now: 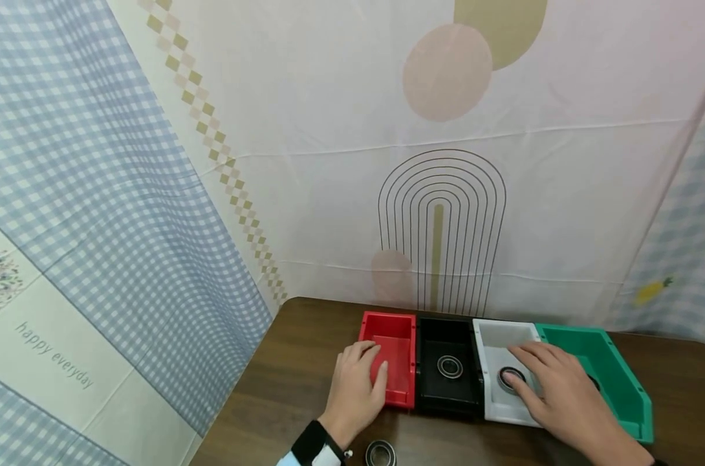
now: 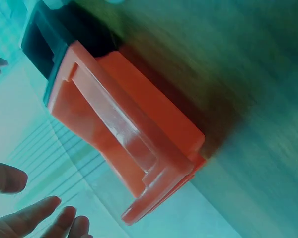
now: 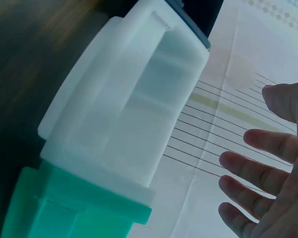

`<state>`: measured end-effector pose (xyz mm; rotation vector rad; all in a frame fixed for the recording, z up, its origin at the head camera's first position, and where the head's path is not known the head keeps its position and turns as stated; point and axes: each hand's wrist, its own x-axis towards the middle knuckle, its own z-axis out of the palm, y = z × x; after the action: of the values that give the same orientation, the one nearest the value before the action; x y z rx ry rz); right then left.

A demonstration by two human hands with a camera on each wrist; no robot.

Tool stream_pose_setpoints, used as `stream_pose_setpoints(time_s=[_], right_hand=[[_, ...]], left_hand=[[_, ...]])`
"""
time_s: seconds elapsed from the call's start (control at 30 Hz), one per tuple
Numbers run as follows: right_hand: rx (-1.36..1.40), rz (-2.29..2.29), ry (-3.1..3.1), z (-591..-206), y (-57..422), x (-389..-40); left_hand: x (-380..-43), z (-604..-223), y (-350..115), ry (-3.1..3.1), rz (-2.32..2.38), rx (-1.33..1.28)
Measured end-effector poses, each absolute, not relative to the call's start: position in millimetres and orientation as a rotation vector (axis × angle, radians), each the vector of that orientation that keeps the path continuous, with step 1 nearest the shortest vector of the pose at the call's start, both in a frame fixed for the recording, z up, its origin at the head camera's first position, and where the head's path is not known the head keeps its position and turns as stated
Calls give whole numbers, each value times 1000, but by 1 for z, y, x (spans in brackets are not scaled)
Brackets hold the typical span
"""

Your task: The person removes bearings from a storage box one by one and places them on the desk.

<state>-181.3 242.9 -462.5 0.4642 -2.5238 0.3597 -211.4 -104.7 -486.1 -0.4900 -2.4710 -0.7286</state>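
My left hand (image 1: 355, 385) hovers at the red bin (image 1: 396, 366), fingers loosely bent and thumb apart, with nothing in its grasp. Over the white bin (image 1: 504, 409) and the edge of the green bin (image 1: 617, 382) is my right hand (image 1: 564, 391). Its fingers are spread and relaxed in the right wrist view, and it holds nothing. A ring-shaped bearing (image 1: 501, 380) lies in the white bin, partly behind the right thumb. Another bearing (image 1: 440, 367) lies flat in the black bin (image 1: 445, 336). Mostly hidden by the right hand, a dark object (image 1: 594, 382) shows in the green bin.
The bins stand side by side on a brown wooden table (image 1: 294, 362). One more bearing (image 1: 369, 454) sits on the table near its front, right of the left wrist. A patterned white cloth (image 1: 329, 213) hangs behind the table, with blue checked cloth (image 1: 125, 194) at the left.
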Motion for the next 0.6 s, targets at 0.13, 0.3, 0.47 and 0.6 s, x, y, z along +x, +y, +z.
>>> stream_pose_setpoints(time_s=[0.13, 0.3, 0.47, 0.6], right_hand=[[475, 360, -2495, -466, 244, -181], [486, 370, -2497, -467, 242, -182], [473, 358, -2518, -466, 241, -181], [473, 356, -2529, -467, 241, -180]], left_hand=[[-207, -487, -105, -2487, -745, -488], [-206, -490, -106, -2510, -768, -467], [-205, -494, -107, -2519, -753, -474], [-205, -497, -108, -2513, -726, -484]])
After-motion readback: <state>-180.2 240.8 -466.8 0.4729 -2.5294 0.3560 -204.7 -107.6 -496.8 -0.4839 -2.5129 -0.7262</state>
